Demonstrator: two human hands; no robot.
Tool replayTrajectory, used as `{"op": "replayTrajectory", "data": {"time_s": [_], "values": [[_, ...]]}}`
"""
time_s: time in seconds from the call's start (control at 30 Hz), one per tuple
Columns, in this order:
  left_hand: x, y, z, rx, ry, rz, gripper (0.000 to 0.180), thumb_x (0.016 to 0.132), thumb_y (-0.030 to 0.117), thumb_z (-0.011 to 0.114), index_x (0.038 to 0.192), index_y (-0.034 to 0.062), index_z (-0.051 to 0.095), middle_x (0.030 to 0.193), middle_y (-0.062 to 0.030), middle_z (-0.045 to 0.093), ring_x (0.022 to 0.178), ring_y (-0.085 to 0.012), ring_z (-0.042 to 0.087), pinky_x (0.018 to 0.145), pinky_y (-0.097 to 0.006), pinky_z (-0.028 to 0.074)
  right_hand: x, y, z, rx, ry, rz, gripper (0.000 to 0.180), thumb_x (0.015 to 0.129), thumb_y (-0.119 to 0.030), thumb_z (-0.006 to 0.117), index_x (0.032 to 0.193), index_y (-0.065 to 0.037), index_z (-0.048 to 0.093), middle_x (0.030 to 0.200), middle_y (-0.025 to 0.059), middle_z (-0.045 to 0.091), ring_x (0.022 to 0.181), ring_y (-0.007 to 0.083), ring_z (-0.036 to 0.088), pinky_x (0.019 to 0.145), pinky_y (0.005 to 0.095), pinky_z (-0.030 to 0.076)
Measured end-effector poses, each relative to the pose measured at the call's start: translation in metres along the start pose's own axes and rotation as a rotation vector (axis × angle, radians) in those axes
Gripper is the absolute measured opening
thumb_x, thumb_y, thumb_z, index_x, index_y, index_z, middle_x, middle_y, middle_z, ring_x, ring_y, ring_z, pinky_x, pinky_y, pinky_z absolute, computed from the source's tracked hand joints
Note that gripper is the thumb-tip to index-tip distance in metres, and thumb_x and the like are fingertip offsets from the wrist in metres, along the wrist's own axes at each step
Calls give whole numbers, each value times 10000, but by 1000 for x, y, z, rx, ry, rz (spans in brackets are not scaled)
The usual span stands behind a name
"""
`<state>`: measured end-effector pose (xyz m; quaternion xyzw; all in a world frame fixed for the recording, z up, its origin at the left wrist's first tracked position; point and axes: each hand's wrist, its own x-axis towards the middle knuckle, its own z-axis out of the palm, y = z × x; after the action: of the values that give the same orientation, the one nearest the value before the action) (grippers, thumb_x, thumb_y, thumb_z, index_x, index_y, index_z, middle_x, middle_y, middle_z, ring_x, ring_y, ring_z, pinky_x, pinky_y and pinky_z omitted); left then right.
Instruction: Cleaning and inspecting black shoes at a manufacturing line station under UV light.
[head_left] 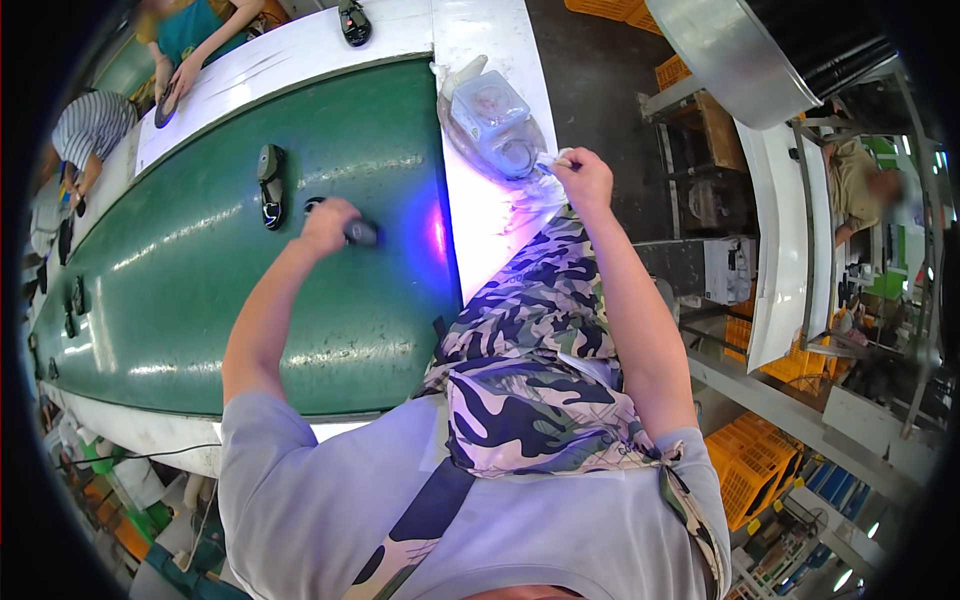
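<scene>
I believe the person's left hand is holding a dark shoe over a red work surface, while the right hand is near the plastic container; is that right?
Not quite: in the head view, the work surface is green, not red. The left hand holds a dark shoe over it, and the right hand is near the plastic container.

Wears grey short-sleeved shirt (320,500). Camouflage apron (535,415) over it: green, black, pale tan blotches. Wide camo strap (428,520) on left side; narrower, knotted strap (692,508) on right. Left hand (330,226), right hand (588,184) bare.
</scene>
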<state>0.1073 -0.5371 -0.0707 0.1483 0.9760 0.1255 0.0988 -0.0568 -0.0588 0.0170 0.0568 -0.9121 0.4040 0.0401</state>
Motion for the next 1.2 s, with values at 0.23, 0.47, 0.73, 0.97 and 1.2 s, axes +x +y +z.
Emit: {"op": "replayTrajectory", "data": {"time_s": [0.23,0.47,0.73,0.97,1.2], "values": [[-52,90,-7,-291,-325,-19,592,676,189,772,1236,50,637,1378,-149,570,1355,-366,463,1138,-564,338,24,-16,36,-335,-25,-339,74,712,-174,745,729,-129,689,799,81,668,817,299,657,707,460,508],[-41,139,17,-9,21,-637,988,720,350,846,1489,4,332,1520,-233,396,1423,-376,360,1127,-452,387,24,-11,53,-509,-96,-411,51,711,-149,737,735,-133,695,792,68,665,815,291,653,721,448,502],[-48,104,16,-263,-244,-979,1056,671,459,877,1439,-59,370,1289,-255,599,1109,-368,646,935,-435,551,28,-22,42,-434,8,-652,39,708,-129,717,721,-151,688,746,51,636,789,283,638,729,441,473],[-60,70,20,-808,-399,-1088,650,694,392,851,1094,-75,639,980,-166,716,845,-295,729,702,-471,608,31,-24,35,-433,-244,-52,141,719,-221,721,824,-127,734,870,86,722,874,309,690,774,448,521],[-63,79,19,-1806,14,-1003,418,788,194,768,1125,-11,630,1046,-128,711,972,-287,697,882,-483,569,27,-4,19,-285,-95,473,251,743,-287,728,926,-117,756,948,122,741,930,324,711,836,426,551]]}}
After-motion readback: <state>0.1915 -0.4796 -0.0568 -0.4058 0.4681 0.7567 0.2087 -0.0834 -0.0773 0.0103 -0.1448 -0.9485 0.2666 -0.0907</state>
